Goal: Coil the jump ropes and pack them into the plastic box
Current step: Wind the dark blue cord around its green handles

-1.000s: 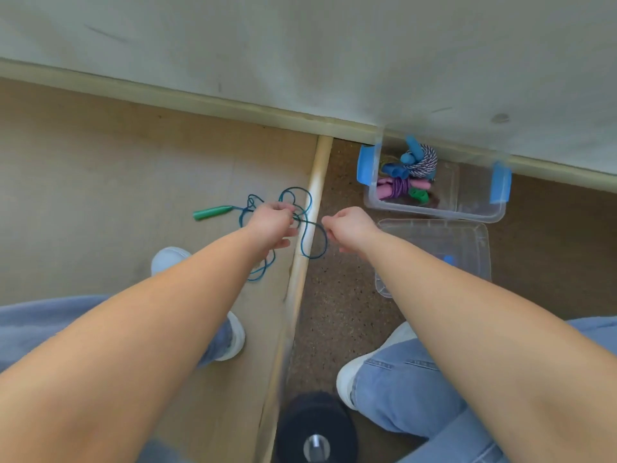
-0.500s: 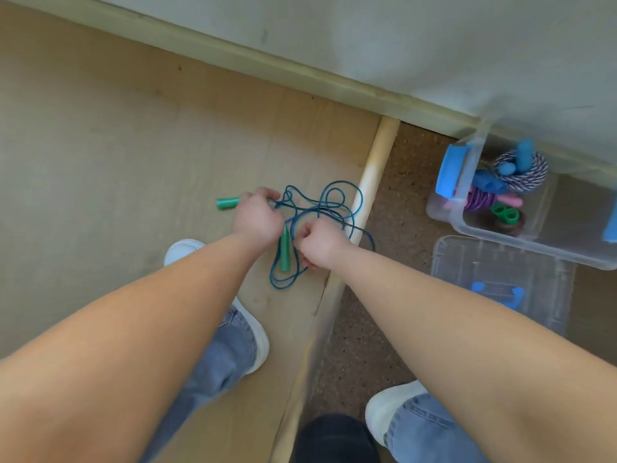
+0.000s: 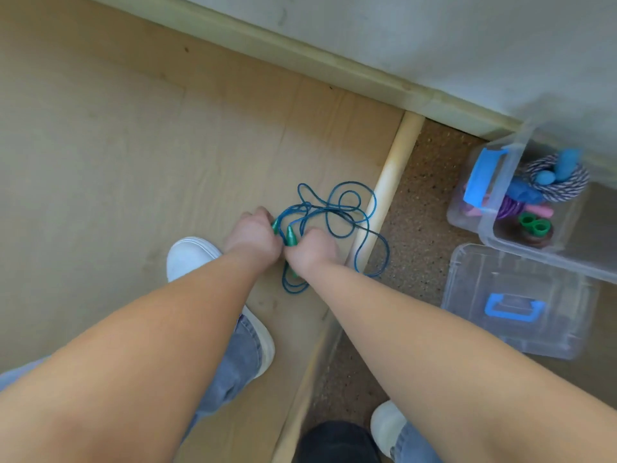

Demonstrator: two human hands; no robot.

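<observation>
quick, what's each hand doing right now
Left hand: closed on a green handle of the blue jump rope.
Right hand: closed on the other green handle.

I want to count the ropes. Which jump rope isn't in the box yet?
The blue jump rope with green handles, loose on the floor, held by both hands. The striped, purple and other ropes already lie coiled inside the plastic box.

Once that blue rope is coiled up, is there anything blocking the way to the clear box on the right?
Nothing visible blocks it. The blue rope, held in both hands, lies across a wooden strip; beyond is bare floor. The plastic box stands open, its lid lying beside it, with other coiled ropes already inside.
</observation>
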